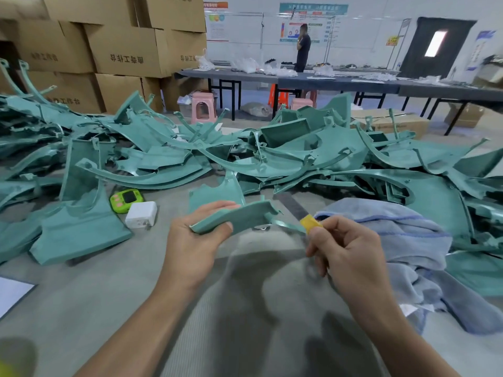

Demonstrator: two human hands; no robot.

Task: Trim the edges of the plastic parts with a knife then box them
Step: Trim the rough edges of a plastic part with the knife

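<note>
My left hand [194,240] grips a curved teal plastic part [245,216] just above the grey table, thumb on its near face and fingers behind it. My right hand [351,254] holds a small yellow knife [310,223] whose tip meets the thin right-hand end of that part. The blade itself is too small to make out. A big heap of similar teal plastic parts [272,156] covers the table behind and to both sides.
A green timer [126,200] and a white charger [141,214] lie left of my hands. A blue-grey towel [402,240] is bunched at the right. Stacked cardboard boxes [122,50] stand at the back left. A person [303,47] stands beyond a long dark table [340,84].
</note>
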